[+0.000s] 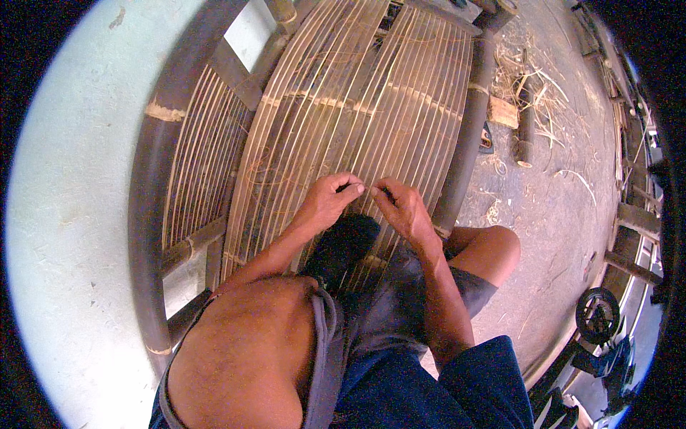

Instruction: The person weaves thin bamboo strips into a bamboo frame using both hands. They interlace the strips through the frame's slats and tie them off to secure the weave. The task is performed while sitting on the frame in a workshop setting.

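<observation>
My left hand (327,201) and my right hand (404,207) are close together, a small gap between their fingertips. Thumb and fingers are pinched on each; whatever they hold is too thin or small to make out. Below them runs a bamboo bench seat (314,136) of long, narrow pale slats, on which I sit with my bent leg (488,254) at the right side. A thin orange-brown strand (266,174) lies looped over the slats to the left of my left hand.
Dark bamboo poles frame the bench, a thick left pole (151,168) and a right rail (473,125). Shavings (549,96), a bamboo length (525,118) and a pale wooden block (503,112) lie on the floor at right. A black wheel (598,315) stands farther right; a pale wall (78,186) is left.
</observation>
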A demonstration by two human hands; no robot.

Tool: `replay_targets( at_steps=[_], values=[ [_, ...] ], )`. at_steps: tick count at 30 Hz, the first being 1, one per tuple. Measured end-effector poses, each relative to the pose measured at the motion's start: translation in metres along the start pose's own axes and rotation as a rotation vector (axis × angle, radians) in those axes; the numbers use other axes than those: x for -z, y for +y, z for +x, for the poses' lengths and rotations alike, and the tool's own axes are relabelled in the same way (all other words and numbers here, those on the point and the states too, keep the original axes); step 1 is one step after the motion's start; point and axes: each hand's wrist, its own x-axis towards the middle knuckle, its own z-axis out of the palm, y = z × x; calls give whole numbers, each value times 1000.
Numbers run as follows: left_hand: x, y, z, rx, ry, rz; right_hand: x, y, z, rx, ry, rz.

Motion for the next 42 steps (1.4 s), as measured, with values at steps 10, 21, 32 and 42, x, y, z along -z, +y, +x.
replay_targets(
  at_steps=[10,21,32,42],
  values=[
    [3,-1,-1,1,-18,-65,0,-4,0,-113,-59,4],
    [7,0,0,-23,-20,-122,-8,0,-1,-182,-14,169],
    [12,-28,3,423,65,-516,-29,17,22,-81,155,-48],
    [22,-22,-5,548,135,-867,-74,21,21,146,75,-366]
  ],
)
